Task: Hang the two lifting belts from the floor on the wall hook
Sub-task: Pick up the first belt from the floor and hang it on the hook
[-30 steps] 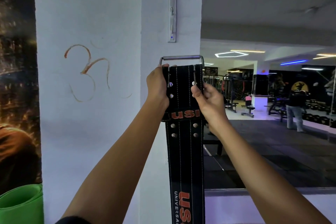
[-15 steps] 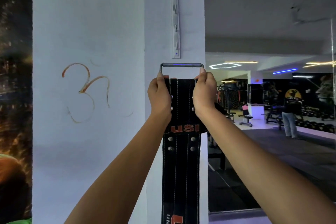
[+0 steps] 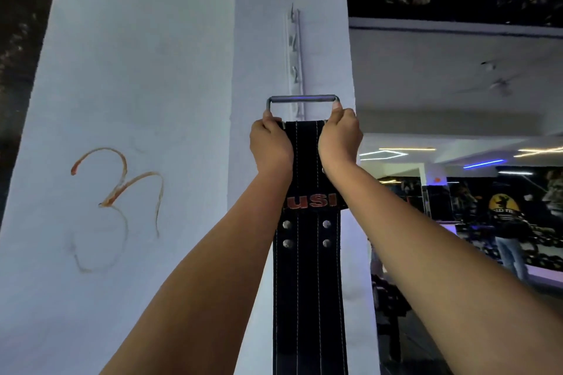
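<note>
White painted wall [image 3: 137, 76] fills the left and middle of the view, with an orange hand-drawn mark [image 3: 118, 189] on its left face. On the narrower face of the same pillar a vertical hook rail [image 3: 295, 61] runs upward, several small hooks showing along it. To the right a mirror [image 3: 457, 222] reflects a dim gym with ceiling light strips and a standing person far off.

Both arms reach up toward the rail. A black lifting belt [image 3: 307, 268] with white stitching, metal rivets and red "USI" lettering hangs straight down between the forearms, its lower end running out of the bottom of the frame. At its top is a grey metal buckle [image 3: 303, 99], a rectangular loop held level just in front of the lower end of the rail; whether it touches a hook cannot be told.

The left hand [image 3: 271, 144] grips the belt's top left edge, fingers curled tight around it. The right hand [image 3: 339, 137] grips the top right edge the same way, its thumb tip against the buckle's right corner.

Only one belt is in view.
</note>
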Motion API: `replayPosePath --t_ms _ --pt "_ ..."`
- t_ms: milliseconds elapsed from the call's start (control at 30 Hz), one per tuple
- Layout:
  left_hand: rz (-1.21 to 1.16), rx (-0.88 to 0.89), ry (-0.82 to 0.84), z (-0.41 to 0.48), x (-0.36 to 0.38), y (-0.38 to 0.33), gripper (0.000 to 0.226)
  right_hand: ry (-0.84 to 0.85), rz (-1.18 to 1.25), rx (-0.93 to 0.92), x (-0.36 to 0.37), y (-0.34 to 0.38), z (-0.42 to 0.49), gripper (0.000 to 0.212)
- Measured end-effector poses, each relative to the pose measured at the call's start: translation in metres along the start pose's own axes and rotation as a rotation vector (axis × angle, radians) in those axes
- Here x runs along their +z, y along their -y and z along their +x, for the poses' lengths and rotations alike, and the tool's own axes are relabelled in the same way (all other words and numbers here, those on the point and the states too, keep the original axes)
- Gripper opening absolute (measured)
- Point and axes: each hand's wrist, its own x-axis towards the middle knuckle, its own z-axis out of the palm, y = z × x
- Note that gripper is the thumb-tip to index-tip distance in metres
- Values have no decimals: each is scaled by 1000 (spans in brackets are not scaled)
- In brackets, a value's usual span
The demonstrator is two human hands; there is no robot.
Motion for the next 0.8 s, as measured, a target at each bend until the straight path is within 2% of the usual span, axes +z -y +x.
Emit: replayPosePath --t_ms 167,333,567,800 --pt "11 29 -33 43 30 17 46 17 -13 -13 26 -16 43 46" --pt "1 -31 -19 68 46 30 41 69 -12 16 41 -29 67 47" --pt "60 2 -26 70 43 60 38 67 -9 43 49 -60 64 47" --pt "40 -32 -4 65 36 58 39 68 3 32 46 -62 58 48"
